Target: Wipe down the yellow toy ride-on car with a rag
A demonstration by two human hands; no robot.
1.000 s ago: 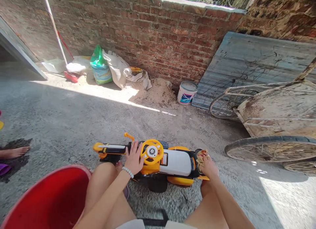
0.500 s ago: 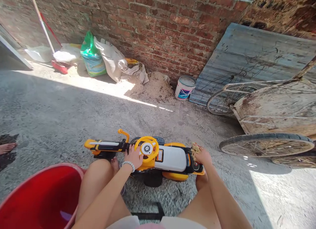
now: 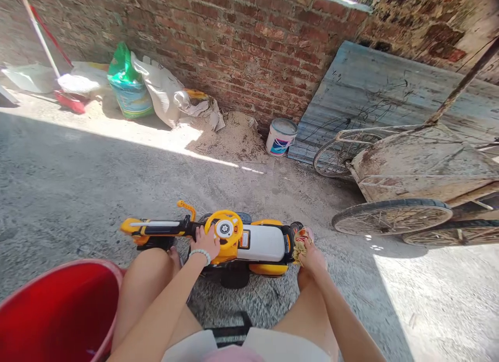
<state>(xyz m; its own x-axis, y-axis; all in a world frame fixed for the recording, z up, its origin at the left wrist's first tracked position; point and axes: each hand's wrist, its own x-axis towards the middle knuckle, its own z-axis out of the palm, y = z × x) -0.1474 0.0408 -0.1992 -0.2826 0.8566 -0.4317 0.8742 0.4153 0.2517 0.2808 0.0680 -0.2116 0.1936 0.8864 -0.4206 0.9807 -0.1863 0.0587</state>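
A yellow, black and white ride-on toy digger (image 3: 261, 243) stands on the ground between my legs, its front arm pointing left. My left hand (image 3: 206, 242), with a beaded bracelet at the wrist, has its fingers closed over the near-left rim of the yellow steering wheel (image 3: 235, 236). At the toy's black rear end, my right hand (image 3: 313, 259) grips a crumpled tan and red cloth (image 3: 301, 243). The cloth rests against that rear end. Part of the palm side of each hand is hidden.
A large red tub (image 3: 50, 305) stands beside my left knee. Along the brick wall (image 3: 249, 55) are sacks (image 3: 158, 89), a sand pile (image 3: 239, 136) and a paint bucket (image 3: 281, 137). A wheeled cart (image 3: 421, 164) stands to the right before a corrugated sheet (image 3: 374, 86).
My right hand has slid the cloth nearer to me along the toy's rear end. My left hand stays on the wheel. The view has shifted right, and a foot at the far left has left it.
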